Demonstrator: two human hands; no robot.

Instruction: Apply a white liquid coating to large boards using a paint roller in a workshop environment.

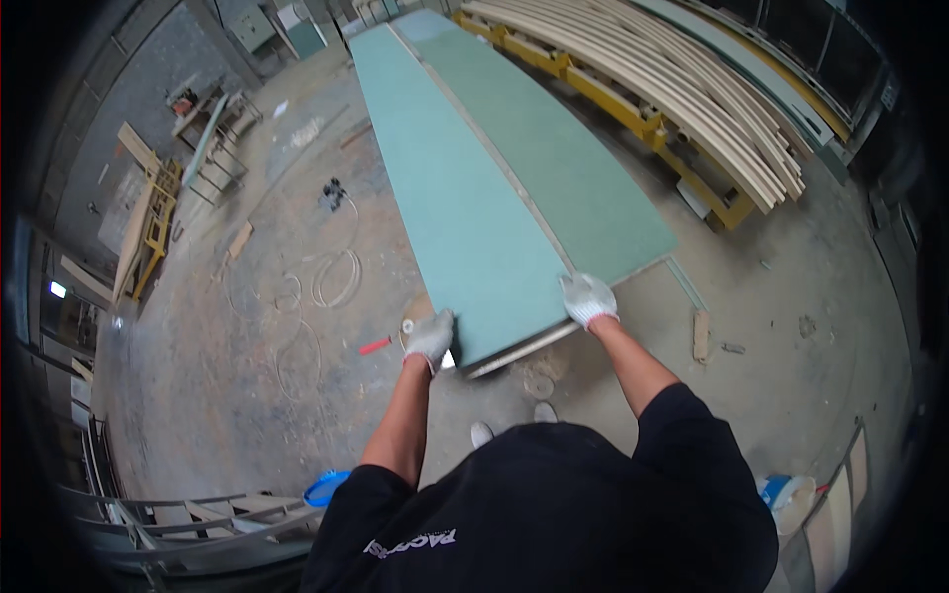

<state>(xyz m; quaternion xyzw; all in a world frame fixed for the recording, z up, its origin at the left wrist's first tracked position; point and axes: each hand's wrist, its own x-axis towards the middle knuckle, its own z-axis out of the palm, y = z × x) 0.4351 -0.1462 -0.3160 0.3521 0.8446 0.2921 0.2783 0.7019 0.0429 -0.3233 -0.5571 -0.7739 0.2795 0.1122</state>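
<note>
A long green plasterboard strip [465, 208] runs from near me far up the floor, lying on a wider green board [583, 178]. My left hand [430, 336], in a white glove, grips the strip's near left corner. My right hand [587, 297], also gloved, holds the near right corner where the strip meets the wider board. The near end of the strip is raised slightly off the concrete. A red-handled tool [376, 345] lies on the floor just left of my left hand.
A stack of pale curved boards [692, 89] rests on yellow supports [643, 124] at the right. Coiled cable [336, 277] and wood scraps lie on the dusty floor at left. Blue buckets [324, 487] stand near my feet. A yellow trestle [153, 232] stands far left.
</note>
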